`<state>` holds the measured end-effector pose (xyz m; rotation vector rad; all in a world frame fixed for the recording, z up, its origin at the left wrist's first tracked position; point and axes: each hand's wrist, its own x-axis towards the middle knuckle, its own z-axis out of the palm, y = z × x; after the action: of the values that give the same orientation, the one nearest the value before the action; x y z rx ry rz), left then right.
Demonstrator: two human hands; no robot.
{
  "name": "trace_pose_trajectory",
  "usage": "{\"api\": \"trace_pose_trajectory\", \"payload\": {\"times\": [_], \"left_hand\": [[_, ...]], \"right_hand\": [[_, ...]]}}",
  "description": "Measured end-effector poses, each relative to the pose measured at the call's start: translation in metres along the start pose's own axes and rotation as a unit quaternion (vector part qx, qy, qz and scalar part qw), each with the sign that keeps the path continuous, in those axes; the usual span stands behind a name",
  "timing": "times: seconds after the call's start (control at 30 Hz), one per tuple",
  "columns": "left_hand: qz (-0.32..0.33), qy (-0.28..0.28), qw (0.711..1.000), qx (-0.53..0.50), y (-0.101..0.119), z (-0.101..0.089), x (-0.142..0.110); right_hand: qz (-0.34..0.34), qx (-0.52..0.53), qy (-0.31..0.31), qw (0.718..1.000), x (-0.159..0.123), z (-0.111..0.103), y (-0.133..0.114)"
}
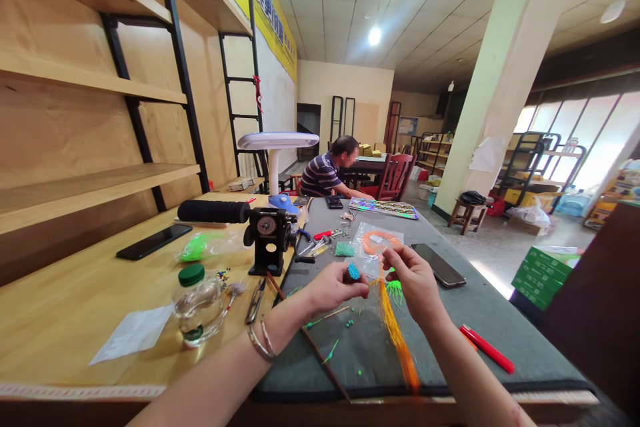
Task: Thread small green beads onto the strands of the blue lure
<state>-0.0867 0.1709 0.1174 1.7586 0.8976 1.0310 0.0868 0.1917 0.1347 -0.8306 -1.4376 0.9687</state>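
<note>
In the middle of the head view, my left hand is closed around a small blue beaded piece, whose knobbly end shows above the fingers. My right hand is raised beside it, thumb and fingertips pinched together. What the pinch holds is too fine to make out. A long bundle of orange strands hangs down between my hands onto the grey mat; its top end lies close to the right fingertips. Bright green strands show behind the right hand. Small green beads lie on the mat below.
A black hand-cranked device, a water jar with green lid and thread snips stand or lie left. Right are a phone and a red pen. An orange coil lies ahead; another person sits beyond.
</note>
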Motion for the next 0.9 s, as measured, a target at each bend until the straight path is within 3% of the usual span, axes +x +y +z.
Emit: {"api": "trace_pose_trajectory", "payload": {"times": [0.27, 0.43, 0.77, 0.9], "left_hand": [[-0.021, -0.055, 0.998, 0.038, 0.023, 0.011, -0.028], [-0.062, -0.071, 0.994, -0.056, 0.034, 0.022, -0.054], [-0.096, -0.004, 0.959, -0.268, 0.013, 0.063, -0.094], [-0.121, 0.055, 0.932, -0.338, 0.0, 0.079, -0.122]], "right_hand": [[0.06, 0.073, -0.025, 0.995, -0.027, 0.007, -0.02], [0.078, 0.104, -0.029, 0.991, -0.045, 0.008, -0.022], [0.093, 0.084, -0.048, 0.991, -0.074, 0.006, -0.022], [0.059, -0.011, 0.05, 0.997, -0.107, -0.021, -0.008]]}}
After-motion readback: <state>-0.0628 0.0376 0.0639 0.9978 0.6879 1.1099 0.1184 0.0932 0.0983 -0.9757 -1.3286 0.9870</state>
